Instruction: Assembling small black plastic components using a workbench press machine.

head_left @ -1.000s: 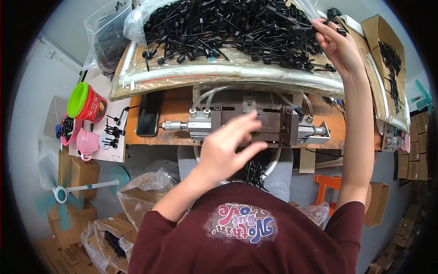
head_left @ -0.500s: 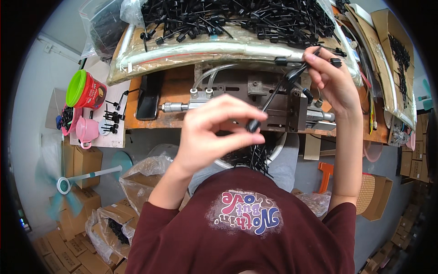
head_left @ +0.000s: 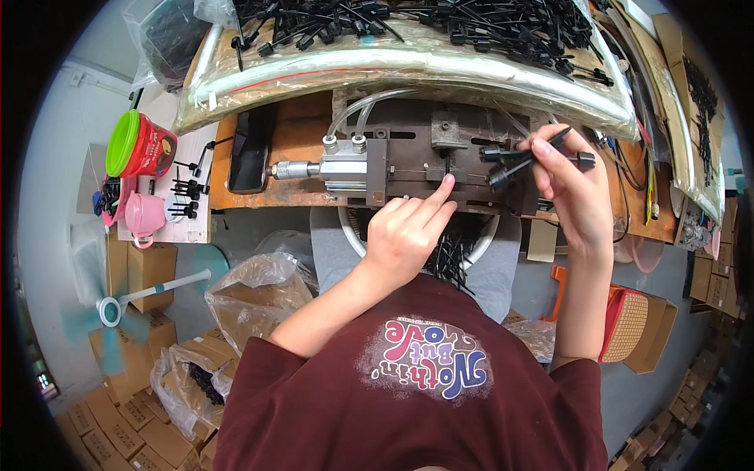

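Note:
My left hand [head_left: 404, 239] reaches over the metal fixture [head_left: 408, 169] with its fingers stretched out. Its index fingertip touches the near end of a thin black stemmed part [head_left: 448, 162] seated below the fixture's central block [head_left: 448, 133]. My right hand [head_left: 577, 177] is raised at the fixture's right side, closed around several black stemmed plastic parts [head_left: 514, 166] with thick ribbed heads. Their heads point left, and parts of their stems are hidden by my fingers. A pneumatic cylinder [head_left: 345, 170] with clear hoses sits at the fixture's left.
Black stemmed parts [head_left: 526, 35] pile on a plastic-covered tray [head_left: 330, 71] behind the fixture. A phone [head_left: 251, 149], a red-and-green tub [head_left: 141, 145] and a pink cup [head_left: 145, 218] lie to the left. A white-rimmed container [head_left: 487, 247] with more parts rests between my legs.
My left hand has moved forward to the fixture; the black part it pinched is no longer between its fingers, and one sits in the fixture. My right hand has lowered, still holding its parts.

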The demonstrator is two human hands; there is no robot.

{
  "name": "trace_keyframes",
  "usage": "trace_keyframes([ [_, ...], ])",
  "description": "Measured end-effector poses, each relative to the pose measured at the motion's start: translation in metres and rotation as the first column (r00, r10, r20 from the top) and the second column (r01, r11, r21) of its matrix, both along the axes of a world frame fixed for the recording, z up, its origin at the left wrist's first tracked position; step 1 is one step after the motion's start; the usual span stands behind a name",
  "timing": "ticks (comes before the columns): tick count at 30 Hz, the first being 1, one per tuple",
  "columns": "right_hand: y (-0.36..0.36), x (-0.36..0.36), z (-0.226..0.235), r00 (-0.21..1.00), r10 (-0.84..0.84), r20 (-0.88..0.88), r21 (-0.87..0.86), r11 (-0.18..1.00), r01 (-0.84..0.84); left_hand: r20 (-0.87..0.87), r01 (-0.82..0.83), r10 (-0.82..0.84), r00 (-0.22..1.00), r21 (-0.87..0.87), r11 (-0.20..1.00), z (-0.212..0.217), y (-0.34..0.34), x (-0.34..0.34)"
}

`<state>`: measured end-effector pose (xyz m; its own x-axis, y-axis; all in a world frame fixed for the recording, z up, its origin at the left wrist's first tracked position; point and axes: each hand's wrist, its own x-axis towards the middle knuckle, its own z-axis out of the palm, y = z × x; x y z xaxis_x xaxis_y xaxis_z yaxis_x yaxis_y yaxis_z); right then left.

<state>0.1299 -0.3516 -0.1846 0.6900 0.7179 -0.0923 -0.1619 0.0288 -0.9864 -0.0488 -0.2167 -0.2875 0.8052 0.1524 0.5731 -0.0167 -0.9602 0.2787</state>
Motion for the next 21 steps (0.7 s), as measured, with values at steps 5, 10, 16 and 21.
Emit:
trace_keyframes([
  [5, -0.007, -0.013, -0.004, 0.996, -0.039, 0.086, -0.047, 0.998, 0.044, -0.008, 0.015, -0.015, 1.000, -0.012, 1.000, 0.002, 0.002, 0.001],
  [10, -0.008, -0.024, -0.007, 0.995, -0.011, 0.096, -0.122, 0.992, 0.022, -0.152, 0.098, -0.172, 0.973, -0.405, 0.909, 0.032, 0.008, -0.011],
  [16, 0.000, -0.046, -0.004, 0.981, 0.183, -0.056, -0.141, 0.972, -0.190, -0.070, 0.150, -0.261, 0.963, -0.663, 0.733, 0.073, 0.005, -0.005],
  [21, 0.003, -0.047, -0.017, 0.981, 0.142, -0.132, -0.011, 0.989, -0.145, -0.169, -0.045, -0.465, 0.869, -0.963, 0.266, 0.067, -0.005, -0.003],
])
